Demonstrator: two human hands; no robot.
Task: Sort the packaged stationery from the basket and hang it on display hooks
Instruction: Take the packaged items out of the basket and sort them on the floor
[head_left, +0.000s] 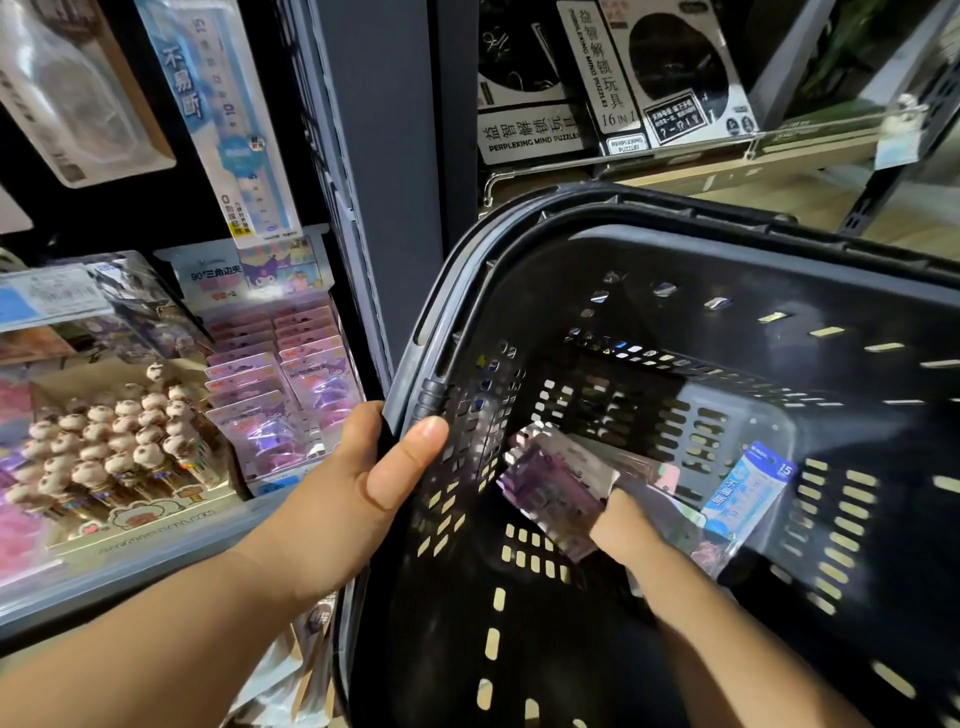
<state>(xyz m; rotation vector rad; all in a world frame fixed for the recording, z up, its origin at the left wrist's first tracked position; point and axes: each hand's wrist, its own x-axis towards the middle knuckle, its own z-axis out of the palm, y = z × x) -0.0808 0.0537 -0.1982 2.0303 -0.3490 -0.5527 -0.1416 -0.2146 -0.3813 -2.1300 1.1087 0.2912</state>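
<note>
Your right hand (621, 525) is down inside the black basket (649, 218), fingers closed on a purple packet (550, 491) lying on the bottom. Your left hand (358, 483) is clamped on the basket's left rim, thumb over the edge. Just right of the packet lies a blue ruler pack (748, 493) marked 15, partly over some clear wrappers too blurred to make out. The fingertips of your right hand are hidden under the packet.
</note>
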